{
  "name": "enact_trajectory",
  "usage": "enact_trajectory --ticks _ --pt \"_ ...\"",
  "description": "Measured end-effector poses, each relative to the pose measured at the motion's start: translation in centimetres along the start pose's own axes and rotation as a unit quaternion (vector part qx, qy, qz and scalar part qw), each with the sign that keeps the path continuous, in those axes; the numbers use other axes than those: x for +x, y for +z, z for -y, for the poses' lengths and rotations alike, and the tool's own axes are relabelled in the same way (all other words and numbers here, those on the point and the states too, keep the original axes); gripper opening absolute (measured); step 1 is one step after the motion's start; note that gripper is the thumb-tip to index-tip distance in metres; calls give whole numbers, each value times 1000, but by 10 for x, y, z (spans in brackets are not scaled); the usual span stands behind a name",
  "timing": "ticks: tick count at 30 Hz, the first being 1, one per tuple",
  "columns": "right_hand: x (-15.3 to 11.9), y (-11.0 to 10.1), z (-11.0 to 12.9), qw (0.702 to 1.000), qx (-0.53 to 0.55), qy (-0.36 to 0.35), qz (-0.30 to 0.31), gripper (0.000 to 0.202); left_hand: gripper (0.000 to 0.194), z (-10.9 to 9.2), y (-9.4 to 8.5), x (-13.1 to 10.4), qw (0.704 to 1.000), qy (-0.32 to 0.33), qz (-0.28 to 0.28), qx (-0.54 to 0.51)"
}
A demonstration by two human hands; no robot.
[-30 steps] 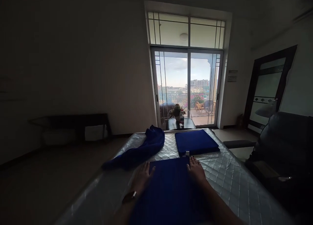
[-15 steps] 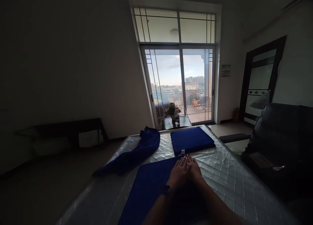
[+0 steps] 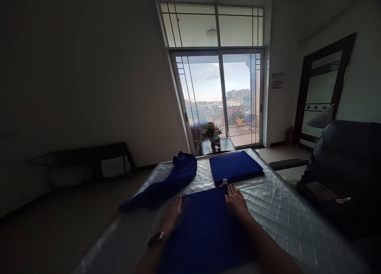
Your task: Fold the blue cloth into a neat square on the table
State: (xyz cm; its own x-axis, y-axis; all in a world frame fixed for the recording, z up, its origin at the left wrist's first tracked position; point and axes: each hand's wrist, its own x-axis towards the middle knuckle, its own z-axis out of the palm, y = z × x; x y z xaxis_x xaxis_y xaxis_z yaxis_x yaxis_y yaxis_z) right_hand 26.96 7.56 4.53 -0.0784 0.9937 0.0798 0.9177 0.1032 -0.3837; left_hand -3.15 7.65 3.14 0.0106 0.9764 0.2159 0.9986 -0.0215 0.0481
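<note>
A flat, dark blue cloth (image 3: 205,226) lies spread on the near part of a table whose silvery, quilted cover (image 3: 275,210) catches the window light. The person's left hand (image 3: 173,214) is at the cloth's left edge, with a watch (image 3: 155,239) on the wrist. The right hand (image 3: 236,200) rests on the far right corner, fingers extended and pointing away from the person. Neither hand is clenched; the right presses flat and grasps nothing, while the left looks open, its fingers slightly blurred.

Just beyond the right hand, at the far right of the table, sits a neatly folded blue cloth (image 3: 236,167) with a small white tag (image 3: 225,181) at its near edge. To the left of it, a crumpled blue cloth (image 3: 166,182) stretches from the far edge toward the table's left side.

Past the far edge, a small dark table (image 3: 205,148) holds a potted plant (image 3: 210,131) and a clear bottle (image 3: 217,140). Behind it, tall sliding glass doors (image 3: 202,83) show a balcony, a rocking chair (image 3: 245,123), buildings and pale sky. On the right stand a black chair (image 3: 348,159) and a dark-framed door (image 3: 323,89); at the left is a low, dark bench (image 3: 89,151) by the wall.
</note>
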Motion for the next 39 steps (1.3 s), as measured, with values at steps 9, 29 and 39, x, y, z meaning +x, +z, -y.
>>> enact_trajectory --ticks 9,29,39 --pt "-2 0 2 1000 -8 -2 1 67 78 11 0 -6 998 -31 17 -48" --pt "-47 -13 13 1000 -14 -11 20 70 80 6 -10 -9 997 -44 23 -58" --pt "-42 -3 6 1000 9 -11 12 73 63 -2 -21 -12 999 -32 -39 17"
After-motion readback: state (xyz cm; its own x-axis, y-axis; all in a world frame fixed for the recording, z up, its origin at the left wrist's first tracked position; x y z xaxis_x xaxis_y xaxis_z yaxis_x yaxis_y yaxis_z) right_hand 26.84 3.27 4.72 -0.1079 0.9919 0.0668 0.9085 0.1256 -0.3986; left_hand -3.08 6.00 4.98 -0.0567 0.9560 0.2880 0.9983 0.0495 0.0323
